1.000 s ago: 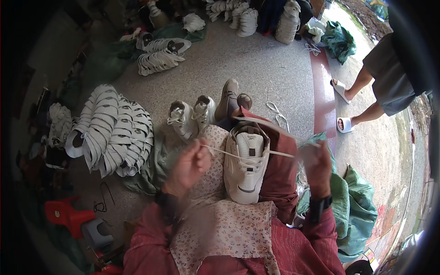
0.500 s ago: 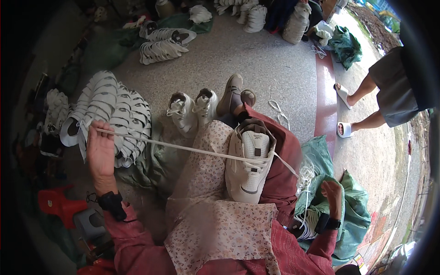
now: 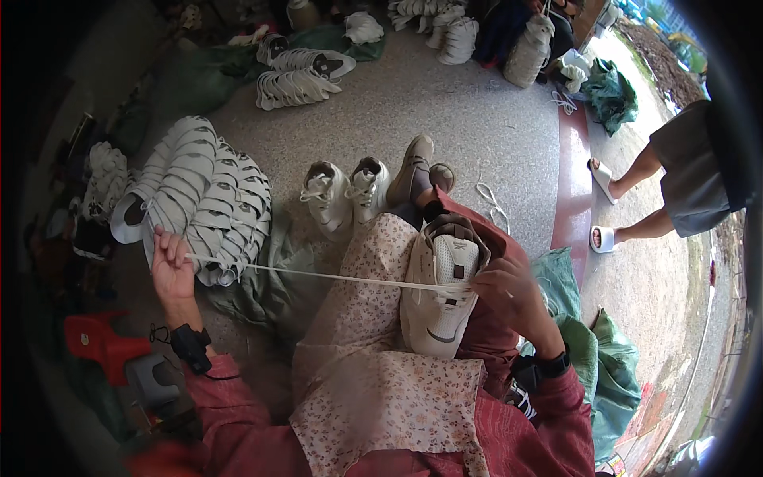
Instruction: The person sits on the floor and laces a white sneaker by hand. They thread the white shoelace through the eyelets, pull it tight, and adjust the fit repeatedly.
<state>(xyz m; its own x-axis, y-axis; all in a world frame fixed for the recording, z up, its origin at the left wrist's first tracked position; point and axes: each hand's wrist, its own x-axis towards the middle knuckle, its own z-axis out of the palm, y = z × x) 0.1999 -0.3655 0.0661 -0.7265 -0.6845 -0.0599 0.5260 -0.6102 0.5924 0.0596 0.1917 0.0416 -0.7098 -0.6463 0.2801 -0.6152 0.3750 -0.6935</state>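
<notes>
A white-and-beige sneaker [image 3: 442, 306] lies across my lap, its toe pointing toward me. A white shoelace [image 3: 318, 275] runs taut from its eyelets out to the left. My left hand [image 3: 172, 266] is closed on the lace's far stretch, beside a stack of white shoe uppers. Against the sneaker's right eyelet edge is my right hand [image 3: 513, 290], fingers bent and drawn together, slightly blurred. What they pinch there is hidden. Under the sneaker are a floral apron [image 3: 358, 318] and my dark red trouser leg [image 3: 497, 334].
Stacked shoe uppers [image 3: 195, 187] stand at left, with a red stool [image 3: 103, 338] nearer me. Two laced sneakers [image 3: 326, 199] sit ahead beside my feet. Green sacks [image 3: 616, 374] lie at right; a loose lace [image 3: 493, 203] is on the floor. A person in sandals [image 3: 604, 238] stands at right.
My right hand has come in from the green sack to the sneaker's right edge. My left hand has curled its fingers, and the lace now lies flatter.
</notes>
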